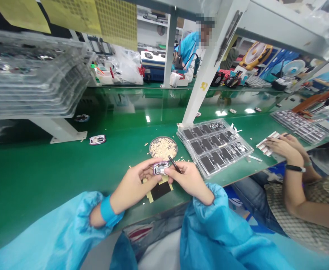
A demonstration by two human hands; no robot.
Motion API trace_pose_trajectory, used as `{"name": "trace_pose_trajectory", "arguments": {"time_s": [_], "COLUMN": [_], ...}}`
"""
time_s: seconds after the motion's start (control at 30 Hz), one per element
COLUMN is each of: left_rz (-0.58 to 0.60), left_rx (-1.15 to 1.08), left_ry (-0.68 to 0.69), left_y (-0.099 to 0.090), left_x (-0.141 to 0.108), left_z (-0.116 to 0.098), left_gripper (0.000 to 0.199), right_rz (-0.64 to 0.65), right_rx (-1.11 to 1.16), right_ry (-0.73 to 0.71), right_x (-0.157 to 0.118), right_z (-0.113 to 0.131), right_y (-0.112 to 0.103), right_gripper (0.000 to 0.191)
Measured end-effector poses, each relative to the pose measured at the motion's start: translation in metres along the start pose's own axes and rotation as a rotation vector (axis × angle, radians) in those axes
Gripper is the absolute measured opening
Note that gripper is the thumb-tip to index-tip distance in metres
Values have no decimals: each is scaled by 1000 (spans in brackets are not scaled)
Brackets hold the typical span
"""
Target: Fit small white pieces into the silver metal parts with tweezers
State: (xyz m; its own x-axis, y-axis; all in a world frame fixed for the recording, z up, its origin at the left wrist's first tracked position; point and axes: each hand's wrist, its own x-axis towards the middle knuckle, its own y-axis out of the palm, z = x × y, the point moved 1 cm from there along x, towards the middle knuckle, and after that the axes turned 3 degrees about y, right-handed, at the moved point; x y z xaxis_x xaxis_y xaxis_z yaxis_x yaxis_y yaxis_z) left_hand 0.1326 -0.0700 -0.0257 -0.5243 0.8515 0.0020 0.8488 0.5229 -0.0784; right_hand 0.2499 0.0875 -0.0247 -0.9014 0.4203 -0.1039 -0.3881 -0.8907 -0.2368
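Note:
Between both hands is a small purple-rimmed device housing [159,168] with electronic parts inside. My left hand [138,183] grips its left side. My right hand [188,178] holds black tweezers [175,164] while its fingertips touch the housing's right side. Just beyond the hands stands a round dish [163,147] of small cream-coloured pieces, some scattered around it. Under the hands lies a dark pad [160,190] edged with yellow tape.
To the right is a stack of clear trays [216,146] with dark screen-like parts. A similar housing [97,140] lies at left near a stack of clear trays [32,82]. A white post [201,78] rises ahead. A co-worker's hands [285,147] hold a striped sheet at right.

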Motion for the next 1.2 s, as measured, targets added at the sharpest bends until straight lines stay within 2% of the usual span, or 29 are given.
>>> {"name": "trace_pose_trajectory", "arguments": {"time_s": [0.3, 0.37, 0.43, 0.5, 0.6, 0.73, 0.87, 1.03, 1.2], "left_rz": [-73, -95, -115, -114, -88, -93, -124, -138, -130], "left_rx": [388, 425, 344, 146, -156, -248, -131, 242, 235], "left_ry": [98, 107, 86, 39, -20, -27, 83, 134, 139], "left_y": [-5, -5, -5, -3, 1, 5, 7, 4, 4], "left_x": [0, 0, 0, 0, 2, 3, 0, -3, -4], "left_z": [0, -1, 0, 0, -1, -4, -1, 2, 0], "left_gripper": [42, 42, 44, 48, 50, 46, 34, 33, 30], "right_rz": [23, -17, -113, -185, -160, -140, -116, -189, -168], "right_rx": [19, 22, 36, 81, 184, 277, 296, 184, 124], "right_ry": [0, -5, -18, -53, -87, -61, -19, -90, -110], "right_x": [4, 4, 3, 3, 4, 6, 8, 8, 5], "right_z": [-4, -4, -4, -4, -2, -2, 1, 3, -5], "right_y": [1, 3, 5, 9, 17, 25, 29, 30, 34], "right_gripper": [34, 32, 27, 26, 31, 31, 35, 27, 22]}}
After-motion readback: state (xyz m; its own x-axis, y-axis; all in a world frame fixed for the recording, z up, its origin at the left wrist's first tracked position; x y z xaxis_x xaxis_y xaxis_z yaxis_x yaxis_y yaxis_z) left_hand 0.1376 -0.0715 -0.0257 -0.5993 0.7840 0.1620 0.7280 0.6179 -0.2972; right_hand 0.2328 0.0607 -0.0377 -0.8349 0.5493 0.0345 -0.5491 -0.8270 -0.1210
